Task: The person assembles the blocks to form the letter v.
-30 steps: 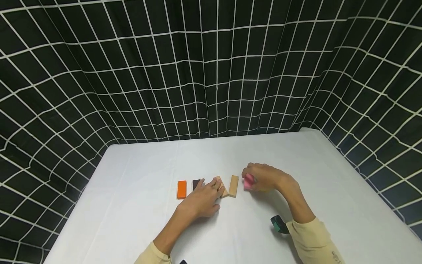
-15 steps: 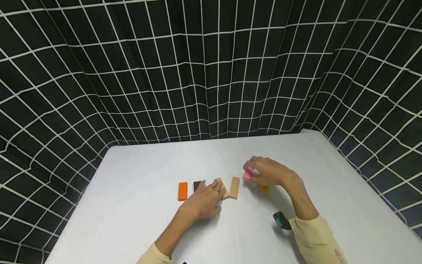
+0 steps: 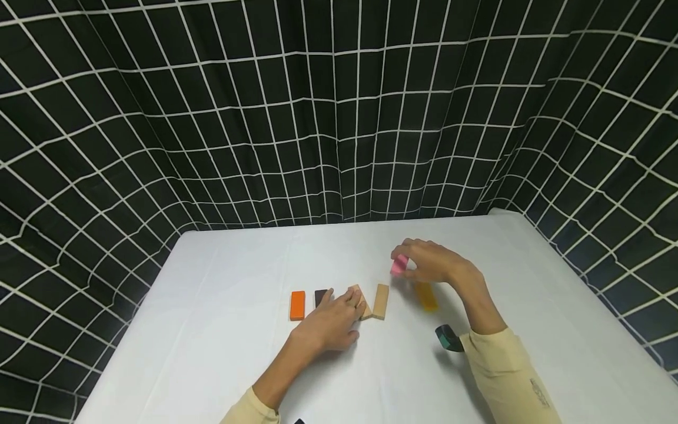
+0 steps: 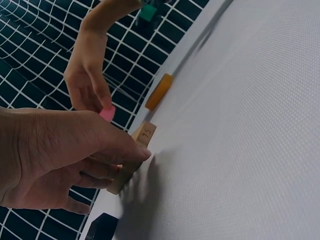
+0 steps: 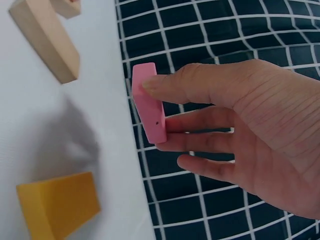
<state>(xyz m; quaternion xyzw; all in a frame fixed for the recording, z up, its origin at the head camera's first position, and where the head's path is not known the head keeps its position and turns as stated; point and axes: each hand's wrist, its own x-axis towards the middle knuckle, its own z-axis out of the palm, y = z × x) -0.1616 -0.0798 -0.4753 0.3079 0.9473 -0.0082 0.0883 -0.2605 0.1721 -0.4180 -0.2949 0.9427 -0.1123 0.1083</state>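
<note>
My right hand (image 3: 431, 262) pinches a pink block (image 5: 148, 102) between thumb and fingers, held above the table. A yellow block (image 3: 425, 296) lies on the table below that hand. My left hand (image 3: 328, 324) rests with its fingertips on a slanted light wooden block (image 3: 365, 311), partly covering it; its thumb stands apart from the block in the head view. Beside this block lies a second, tan wooden block (image 3: 380, 301), their near ends close together. A dark block (image 3: 320, 296), half hidden by the left hand, lies to the left.
An orange block (image 3: 298, 305) lies at the left end of the row. Everything stands on a white-covered table (image 3: 228, 341). A dark curtain with white grid lines (image 3: 339, 118) hangs behind and at both sides. A wrist camera (image 3: 448, 338) juts out under the right forearm.
My right hand has raised the pink block and moved it away toward the far side, uncovering the yellow block. The left hand stays in place on the wooden block.
</note>
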